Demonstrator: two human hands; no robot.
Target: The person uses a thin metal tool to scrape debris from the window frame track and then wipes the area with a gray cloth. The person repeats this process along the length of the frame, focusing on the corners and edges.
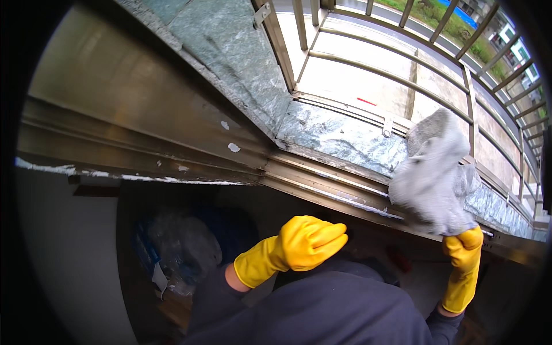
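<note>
My right hand (464,250), in a yellow rubber glove, grips the lower end of a grey cloth (434,178). The cloth is bunched and smeared by motion, and it hangs over the marbled stone sill (345,137) and the metal window track (322,179), hiding part of both. In a matching yellow glove, my left hand (310,244) is held in front of my body below the track. Its fingers are curled closed and nothing shows in them.
A metal window frame (144,109) with white flecks runs along the left. Beyond the sill stand metal bars (397,77) over a pale ledge. Below, in shadow at the left, lies a clear plastic bag (184,244) beside something blue.
</note>
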